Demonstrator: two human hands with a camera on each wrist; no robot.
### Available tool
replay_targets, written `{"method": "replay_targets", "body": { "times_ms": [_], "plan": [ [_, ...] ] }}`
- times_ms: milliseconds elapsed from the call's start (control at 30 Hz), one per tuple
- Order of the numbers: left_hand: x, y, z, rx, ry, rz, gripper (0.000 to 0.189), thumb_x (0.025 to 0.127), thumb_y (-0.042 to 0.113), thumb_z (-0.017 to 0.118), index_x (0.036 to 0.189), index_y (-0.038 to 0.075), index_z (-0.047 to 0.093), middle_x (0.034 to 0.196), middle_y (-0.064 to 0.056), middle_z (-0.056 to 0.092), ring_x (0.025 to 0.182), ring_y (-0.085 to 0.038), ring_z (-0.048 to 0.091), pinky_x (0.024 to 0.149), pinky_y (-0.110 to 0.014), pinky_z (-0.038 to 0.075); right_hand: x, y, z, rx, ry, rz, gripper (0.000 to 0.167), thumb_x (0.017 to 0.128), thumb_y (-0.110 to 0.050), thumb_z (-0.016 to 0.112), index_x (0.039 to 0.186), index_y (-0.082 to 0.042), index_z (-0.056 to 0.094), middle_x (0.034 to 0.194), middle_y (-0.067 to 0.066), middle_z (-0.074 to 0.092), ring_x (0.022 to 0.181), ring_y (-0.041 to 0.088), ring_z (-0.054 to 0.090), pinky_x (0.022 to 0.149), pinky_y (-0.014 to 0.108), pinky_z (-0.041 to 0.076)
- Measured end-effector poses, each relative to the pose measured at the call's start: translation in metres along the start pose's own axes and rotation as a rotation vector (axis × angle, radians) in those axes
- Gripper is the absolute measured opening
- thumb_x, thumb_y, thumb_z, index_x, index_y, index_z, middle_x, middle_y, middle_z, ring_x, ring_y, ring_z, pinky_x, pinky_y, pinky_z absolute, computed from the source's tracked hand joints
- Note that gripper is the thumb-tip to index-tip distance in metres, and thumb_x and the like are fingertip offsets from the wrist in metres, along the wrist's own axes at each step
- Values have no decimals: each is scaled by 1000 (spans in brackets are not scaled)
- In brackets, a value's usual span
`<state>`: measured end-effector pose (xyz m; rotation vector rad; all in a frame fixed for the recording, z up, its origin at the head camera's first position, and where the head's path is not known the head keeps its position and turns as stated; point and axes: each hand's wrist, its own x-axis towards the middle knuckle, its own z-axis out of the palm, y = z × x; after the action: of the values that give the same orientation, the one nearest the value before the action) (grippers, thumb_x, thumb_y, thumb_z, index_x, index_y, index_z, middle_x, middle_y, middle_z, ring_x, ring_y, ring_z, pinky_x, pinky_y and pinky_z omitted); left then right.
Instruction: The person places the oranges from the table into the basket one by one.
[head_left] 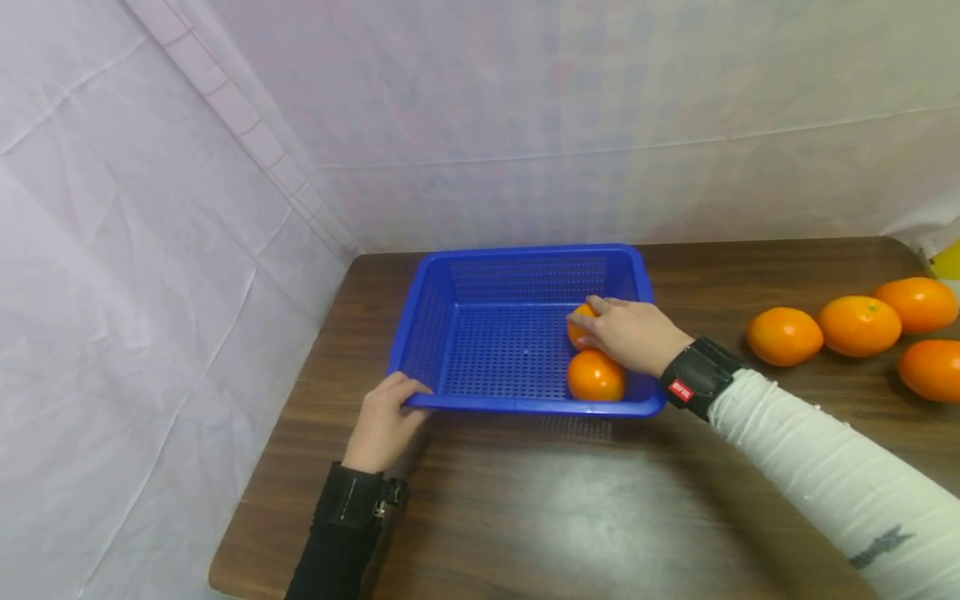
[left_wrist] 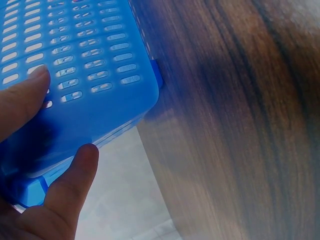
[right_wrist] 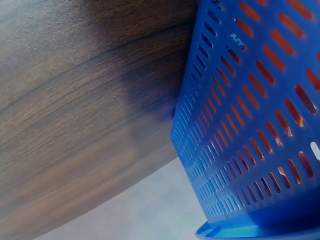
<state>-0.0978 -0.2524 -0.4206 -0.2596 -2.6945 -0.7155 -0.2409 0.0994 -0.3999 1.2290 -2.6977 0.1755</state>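
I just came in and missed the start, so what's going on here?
A person is handling oranges and a basket on a table. The right hand holds an orange inside the basket, towards its right end, with a second orange just nearer the person. The left hand grips the rim at the near left corner. Four more oranges lie on the table, right of the basket.

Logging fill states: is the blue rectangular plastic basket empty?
No, partly filled: two round orange fruits sit inside, bare basket floor beside them.
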Motion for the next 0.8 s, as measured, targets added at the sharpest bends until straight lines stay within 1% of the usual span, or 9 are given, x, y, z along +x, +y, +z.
{"method": "replay_targets", "body": {
  "times_ms": [233, 300, 433, 567, 700, 800],
  "plan": [
    [0, 0, 0, -1, -4, -6, 15, 79, 1, 81, 88, 10, 74, 90, -4, 67, 86, -20, 66, 79, -40, 57, 0, -1, -2, 26, -3, 11, 31, 98, -29, 65, 126, -15, 69, 123, 26, 64, 104, 40, 67, 83, 54, 58],
    [0, 0, 0, -3, -5, -10, 15, 79, 0, 80, 89, 10, 74, 91, -4, 67, 87, -20, 67, 80, -40, 57, 0, -1, -2, 36, -1, 7, 31, 98, -29, 65, 125, -15, 69, 119, 24, 65, 102, 39, 65, 84, 52, 58],
    [0, 1, -1, -7, -11, -18, 15, 79, -1, 79, 89, 9, 74, 92, -5, 67, 89, -21, 67, 81, -40, 57, -1, 1, -1, 66, 18, -4, 32, 98, -29, 66, 125, -13, 69, 115, 21, 64, 102, 38, 63, 89, 51, 55],
    [0, 1, -2, -9, -12, -12, 16, 79, -1, 79, 89, 10, 74, 92, -4, 67, 89, -20, 67, 81, -40, 57, -1, 3, -2, 106, 28, 2, 35, 96, -26, 69, 125, -9, 68, 114, 20, 63, 104, 37, 61, 92, 50, 54],
    [0, 1, -4, -9, -11, -7, 16, 79, -2, 79, 89, 9, 73, 92, -4, 67, 88, -20, 67, 80, -40, 57, -2, 3, -5, 135, 37, 14, 37, 95, -25, 69, 125, -4, 68, 115, 20, 63, 106, 36, 61, 96, 50, 52],
    [0, 1, -4, -6, -9, -4, 16, 79, -1, 79, 89, 10, 73, 92, -4, 67, 89, -20, 67, 80, -40, 57, -3, 5, -9, 153, 58, 23, 37, 95, -25, 69, 124, -3, 68, 117, 21, 64, 108, 38, 60, 98, 53, 50]
  ]
}}
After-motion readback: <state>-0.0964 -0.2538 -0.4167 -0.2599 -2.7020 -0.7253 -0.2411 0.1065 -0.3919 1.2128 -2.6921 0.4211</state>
